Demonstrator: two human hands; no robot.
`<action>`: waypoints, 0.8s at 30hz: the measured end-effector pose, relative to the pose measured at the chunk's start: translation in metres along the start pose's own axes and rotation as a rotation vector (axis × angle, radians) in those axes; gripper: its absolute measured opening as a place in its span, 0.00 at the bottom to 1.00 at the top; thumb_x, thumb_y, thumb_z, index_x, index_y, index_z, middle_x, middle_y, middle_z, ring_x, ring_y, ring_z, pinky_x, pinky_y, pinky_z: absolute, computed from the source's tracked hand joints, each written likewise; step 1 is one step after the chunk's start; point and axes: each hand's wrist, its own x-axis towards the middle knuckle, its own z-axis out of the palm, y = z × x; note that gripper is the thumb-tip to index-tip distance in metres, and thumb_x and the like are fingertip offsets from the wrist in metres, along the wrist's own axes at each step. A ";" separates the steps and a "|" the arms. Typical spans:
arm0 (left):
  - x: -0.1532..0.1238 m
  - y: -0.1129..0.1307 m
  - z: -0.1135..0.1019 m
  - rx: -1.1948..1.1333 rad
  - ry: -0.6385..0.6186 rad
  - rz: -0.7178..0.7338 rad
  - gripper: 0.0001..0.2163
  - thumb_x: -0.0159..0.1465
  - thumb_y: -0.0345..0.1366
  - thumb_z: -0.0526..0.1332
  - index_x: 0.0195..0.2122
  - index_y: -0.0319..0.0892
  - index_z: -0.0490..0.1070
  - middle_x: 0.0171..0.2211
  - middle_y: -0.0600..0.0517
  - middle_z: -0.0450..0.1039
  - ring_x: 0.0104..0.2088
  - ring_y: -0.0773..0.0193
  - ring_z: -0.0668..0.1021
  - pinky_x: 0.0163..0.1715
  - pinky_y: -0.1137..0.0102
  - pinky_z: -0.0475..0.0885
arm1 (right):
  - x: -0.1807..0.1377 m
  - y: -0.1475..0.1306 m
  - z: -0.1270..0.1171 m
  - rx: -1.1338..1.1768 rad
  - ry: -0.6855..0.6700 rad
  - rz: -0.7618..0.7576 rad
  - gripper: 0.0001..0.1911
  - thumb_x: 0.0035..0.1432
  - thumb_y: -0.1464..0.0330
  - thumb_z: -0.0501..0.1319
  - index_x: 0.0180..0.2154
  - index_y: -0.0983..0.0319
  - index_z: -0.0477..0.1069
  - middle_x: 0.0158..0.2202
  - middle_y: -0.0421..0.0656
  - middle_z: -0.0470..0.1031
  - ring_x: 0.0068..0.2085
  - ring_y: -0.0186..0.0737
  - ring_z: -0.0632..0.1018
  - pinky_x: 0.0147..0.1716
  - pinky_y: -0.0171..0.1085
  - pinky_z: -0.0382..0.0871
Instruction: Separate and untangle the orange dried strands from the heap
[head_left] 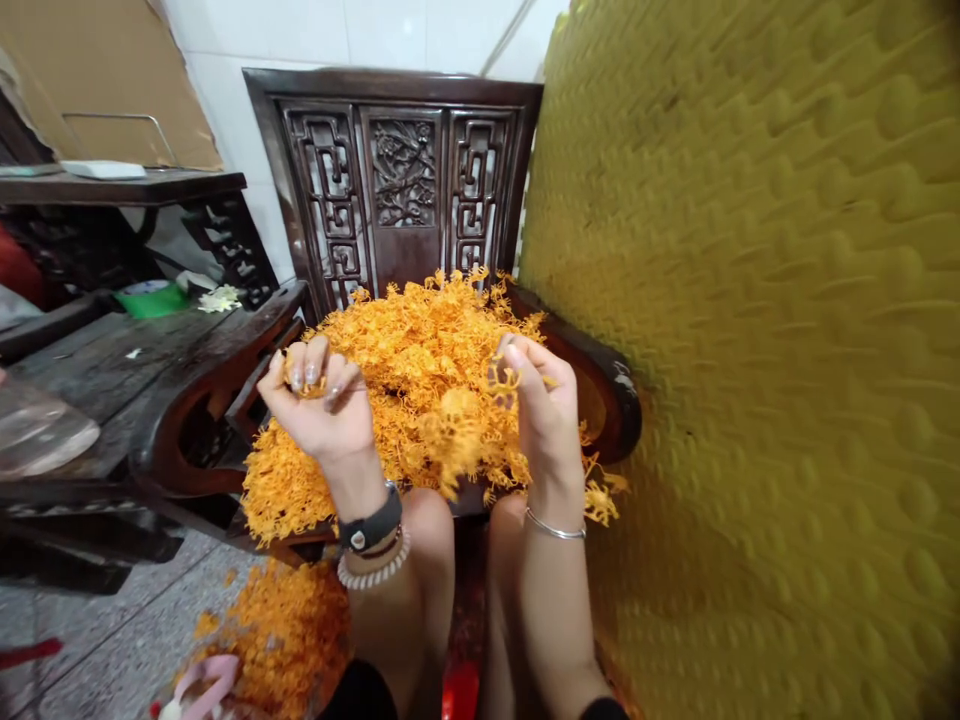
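Note:
A big heap of small orange, many-pronged plastic-looking pieces (420, 335) fills the seat of a dark carved wooden chair (390, 90). Over the heap's left side, my left hand (330, 410) is raised palm up, its fingers curled round some of these orange pieces. My right hand (551, 400) is closed over the right side, thumb and fingertips pinching an orange piece (504, 382). Between the two hands, a clump of orange pieces (454, 430) looks smeared by motion, apart from both hands. A few pieces hang near my right wrist.
More orange pieces (285, 620) lie in a pile low on the left, beside a pink loop (206, 680). A yellow textured panel (750, 300) rises close on the right. On the left wooden bench (90, 350) sit a green dish (154, 298) and a clear plastic bag (41, 430).

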 end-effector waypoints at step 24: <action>-0.039 -0.005 0.054 0.881 -0.538 -0.296 0.14 0.61 0.43 0.57 0.22 0.41 0.63 0.19 0.56 0.56 0.21 0.71 0.61 0.22 0.73 0.59 | -0.005 -0.008 -0.001 0.142 -0.187 0.273 0.30 0.58 0.47 0.41 0.18 0.61 0.57 0.17 0.36 0.51 0.19 0.28 0.52 0.18 0.34 0.44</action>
